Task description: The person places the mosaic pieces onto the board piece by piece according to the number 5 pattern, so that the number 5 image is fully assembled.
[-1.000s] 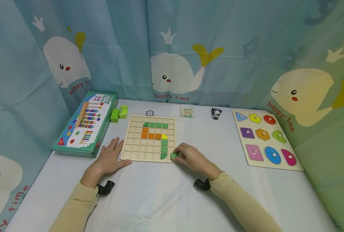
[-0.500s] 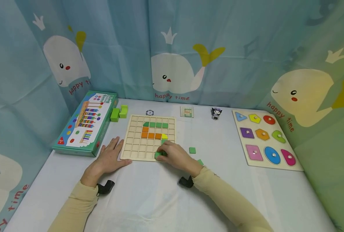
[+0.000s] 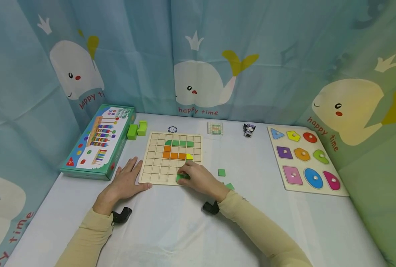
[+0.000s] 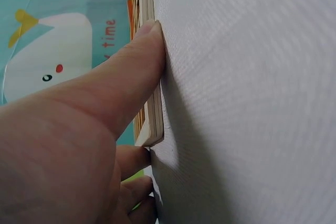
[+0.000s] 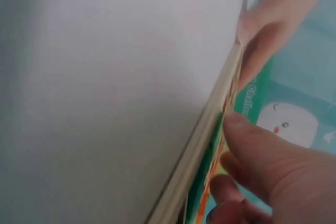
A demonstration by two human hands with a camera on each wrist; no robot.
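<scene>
right hand: the right hand (image 3: 199, 180) lies on the near edge of the grid board (image 3: 157, 163), fingers curled down on a green piece (image 3: 181, 177) in the bottom row; in the right wrist view the thumb (image 5: 262, 150) presses by the board's edge (image 5: 205, 145), though i cannot tell if the piece is pinched or only pressed.
left hand: the left hand (image 3: 126, 181) rests flat on the surface (image 3: 184, 230) at the board's near left corner, fingers straight and spread, gripping nothing; its thumb (image 4: 126, 77) lies against the board's side (image 4: 152, 124).
board: pale wooden grid lying flat, with a green row (image 3: 179, 143) at the top, orange pieces (image 3: 172, 153) below it and one yellow piece (image 3: 189, 157) just above the right hand.
loose pieces: a green square (image 3: 221, 172) lies on the surface right of the board, another green piece (image 3: 230, 186) just beside the right wrist.
left side: a game box (image 3: 99, 142) lies left of the board, green blocks (image 3: 137, 129) at its far end.
right side: a shape puzzle (image 3: 306, 161), well apart from the hands.
far edge: a small card (image 3: 215, 129) and a little figure (image 3: 249, 130) before the whale curtain (image 3: 201, 55).
</scene>
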